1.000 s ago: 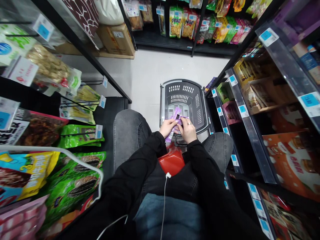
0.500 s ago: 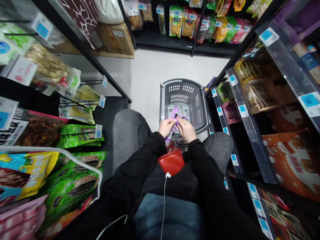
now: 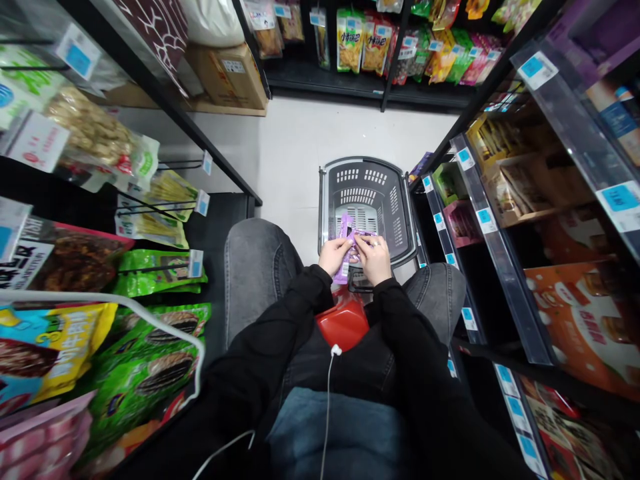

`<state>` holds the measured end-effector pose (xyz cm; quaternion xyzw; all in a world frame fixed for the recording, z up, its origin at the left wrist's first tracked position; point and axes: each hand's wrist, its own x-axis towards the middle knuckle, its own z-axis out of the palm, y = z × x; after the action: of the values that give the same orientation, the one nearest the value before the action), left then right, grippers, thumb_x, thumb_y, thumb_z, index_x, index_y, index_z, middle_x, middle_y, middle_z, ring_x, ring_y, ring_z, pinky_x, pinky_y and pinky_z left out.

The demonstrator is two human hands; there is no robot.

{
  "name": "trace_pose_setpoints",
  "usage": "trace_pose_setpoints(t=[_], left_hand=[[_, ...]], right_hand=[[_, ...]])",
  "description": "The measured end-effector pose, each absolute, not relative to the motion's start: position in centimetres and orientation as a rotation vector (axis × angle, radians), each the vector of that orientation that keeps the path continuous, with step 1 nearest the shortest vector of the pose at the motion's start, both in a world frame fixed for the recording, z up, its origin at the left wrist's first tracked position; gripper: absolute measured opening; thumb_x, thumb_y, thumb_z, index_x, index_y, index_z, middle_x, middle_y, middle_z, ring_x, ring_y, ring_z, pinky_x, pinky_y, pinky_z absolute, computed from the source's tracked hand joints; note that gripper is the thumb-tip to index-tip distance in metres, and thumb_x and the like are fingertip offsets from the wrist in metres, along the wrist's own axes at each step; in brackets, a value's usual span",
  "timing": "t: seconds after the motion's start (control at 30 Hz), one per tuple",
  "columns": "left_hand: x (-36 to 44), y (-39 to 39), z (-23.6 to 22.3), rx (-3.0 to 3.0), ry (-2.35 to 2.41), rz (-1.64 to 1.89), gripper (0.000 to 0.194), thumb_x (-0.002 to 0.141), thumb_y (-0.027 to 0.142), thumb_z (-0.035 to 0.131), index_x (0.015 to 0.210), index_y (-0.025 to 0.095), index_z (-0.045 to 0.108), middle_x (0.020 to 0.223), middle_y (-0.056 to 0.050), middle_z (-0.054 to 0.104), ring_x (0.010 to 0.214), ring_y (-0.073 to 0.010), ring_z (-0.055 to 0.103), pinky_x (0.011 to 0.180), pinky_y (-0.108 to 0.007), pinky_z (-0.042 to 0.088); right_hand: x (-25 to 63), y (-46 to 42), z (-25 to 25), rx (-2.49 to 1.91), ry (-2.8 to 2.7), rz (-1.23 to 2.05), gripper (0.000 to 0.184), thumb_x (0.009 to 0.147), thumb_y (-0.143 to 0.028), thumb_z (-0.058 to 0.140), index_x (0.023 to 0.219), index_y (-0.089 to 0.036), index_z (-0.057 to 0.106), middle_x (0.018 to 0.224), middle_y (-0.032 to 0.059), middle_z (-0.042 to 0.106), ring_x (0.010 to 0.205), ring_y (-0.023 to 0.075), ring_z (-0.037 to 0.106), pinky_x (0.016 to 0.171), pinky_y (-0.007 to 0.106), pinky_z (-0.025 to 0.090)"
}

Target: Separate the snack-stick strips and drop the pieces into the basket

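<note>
Both hands meet over the near side of a grey shopping basket [image 3: 357,172]. My left hand [image 3: 333,256] pinches a slim purple snack packet [image 3: 345,271], held lengthwise with one end toward the basket and the other toward me. My right hand [image 3: 375,259], with a ring on one finger, is closed on a second purple packet [image 3: 357,253] that lies crosswise against the first. Fingers cover much of this second one, so its full shape is hidden. Just below the hands, a glossy red object [image 3: 343,321] sits between my legs.
Shelves with boxed goods [image 3: 585,320] stand close on the right. Hanging snack bags [image 3: 157,273] and a white metal rail [image 3: 150,320] are on the left. A cardboard box [image 3: 227,77] sits beyond. A white cable [image 3: 327,407] runs down over my lap.
The lengthwise packet has turned slightly more upright and shifted a little left. My fingers have shifted slightly on the packets; both hands stay in about the same place.
</note>
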<state>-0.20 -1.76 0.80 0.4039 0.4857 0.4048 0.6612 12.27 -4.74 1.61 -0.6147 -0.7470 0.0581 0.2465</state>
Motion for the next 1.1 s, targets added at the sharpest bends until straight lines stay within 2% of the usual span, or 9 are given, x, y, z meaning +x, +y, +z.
trace_pose_setpoints(t=[0.13, 0.27, 0.4, 0.57, 0.7, 0.83, 0.93, 1.1], left_hand=[[-0.1, -1.9, 0.9, 0.977, 1.125, 0.901, 0.028, 0.066, 0.040, 0.060, 0.062, 0.012, 0.058, 0.055, 0.001, 0.054, 0.052, -0.0120, 0.052, 0.052, -0.026, 0.048], [-0.4, -2.0, 1.2, 1.326, 1.277, 0.918, 0.029, 0.072, 0.036, 0.054, 0.054, 0.013, 0.055, 0.049, 0.003, 0.048, 0.053, -0.0101, 0.046, 0.054, -0.022, 0.041], [-0.4, -2.1, 1.1, 1.405, 1.349, 0.951, 0.028, 0.074, 0.034, 0.052, 0.056, 0.014, 0.056, 0.050, 0.004, 0.046, 0.055, -0.0098, 0.044, 0.057, -0.021, 0.037], [-0.3, -2.0, 0.7, 1.251, 1.304, 1.001, 0.024, 0.074, 0.033, 0.051, 0.063, 0.013, 0.059, 0.058, 0.002, 0.053, 0.060, -0.0108, 0.048, 0.061, -0.021, 0.040], [-0.4, -1.7, 0.1, 1.143, 1.263, 0.974, 0.021, 0.070, 0.031, 0.054, 0.065, 0.013, 0.061, 0.059, 0.000, 0.057, 0.059, -0.0113, 0.051, 0.059, -0.022, 0.042], [-0.4, -1.6, -0.2, 1.099, 1.293, 1.008, 0.020, 0.069, 0.032, 0.056, 0.071, 0.013, 0.063, 0.065, -0.001, 0.061, 0.064, -0.0129, 0.055, 0.060, -0.023, 0.045], [-0.3, -1.8, -0.1, 1.060, 1.271, 1.018, 0.022, 0.070, 0.034, 0.056, 0.073, 0.013, 0.063, 0.064, -0.002, 0.060, 0.063, -0.0132, 0.055, 0.058, -0.023, 0.045], [-0.2, -2.0, 0.3, 1.097, 1.300, 1.020, 0.024, 0.068, 0.038, 0.059, 0.070, 0.013, 0.061, 0.064, -0.002, 0.059, 0.062, -0.0130, 0.053, 0.058, -0.023, 0.044]], right_hand=[[12.4, -4.9, 1.3, -1.648, -2.066, 0.168, 0.033, 0.089, -0.019, 0.035, 0.114, -0.016, 0.056, 0.103, 0.0089, 0.060, 0.097, 0.0180, 0.047, 0.088, 0.030, 0.036], [11.7, -4.9, 1.0, -1.773, -2.080, 0.069, 0.031, 0.088, -0.021, 0.035, 0.109, -0.014, 0.057, 0.096, 0.0114, 0.060, 0.092, 0.0200, 0.048, 0.084, 0.033, 0.036], [11.3, -4.8, 0.8, -1.802, -2.113, -0.031, 0.034, 0.090, -0.027, 0.030, 0.100, -0.014, 0.060, 0.083, 0.0121, 0.060, 0.083, 0.0201, 0.050, 0.076, 0.034, 0.036], [11.1, -4.8, 0.9, -1.742, -2.126, -0.094, 0.035, 0.091, -0.027, 0.028, 0.103, -0.013, 0.058, 0.080, 0.0122, 0.060, 0.078, 0.0196, 0.051, 0.074, 0.034, 0.035], [10.5, -4.9, 0.7, -1.773, -2.077, -0.027, 0.034, 0.091, -0.027, 0.029, 0.099, -0.013, 0.059, 0.081, 0.0114, 0.060, 0.079, 0.0198, 0.052, 0.075, 0.033, 0.035], [9.6, -4.7, 0.6, -1.898, -1.729, 0.160, 0.033, 0.091, -0.025, 0.028, 0.095, -0.014, 0.058, 0.091, 0.0111, 0.058, 0.083, 0.0179, 0.053, 0.075, 0.029, 0.037], [9.6, -4.5, 0.5, -1.887, -1.579, 0.288, 0.031, 0.091, -0.024, 0.028, 0.091, -0.014, 0.058, 0.090, 0.0099, 0.058, 0.084, 0.0164, 0.054, 0.075, 0.027, 0.039], [10.8, -4.6, 0.3, -1.810, -1.826, 0.189, 0.031, 0.091, -0.029, 0.031, 0.089, -0.015, 0.059, 0.087, 0.0101, 0.059, 0.083, 0.0171, 0.054, 0.077, 0.028, 0.038]])
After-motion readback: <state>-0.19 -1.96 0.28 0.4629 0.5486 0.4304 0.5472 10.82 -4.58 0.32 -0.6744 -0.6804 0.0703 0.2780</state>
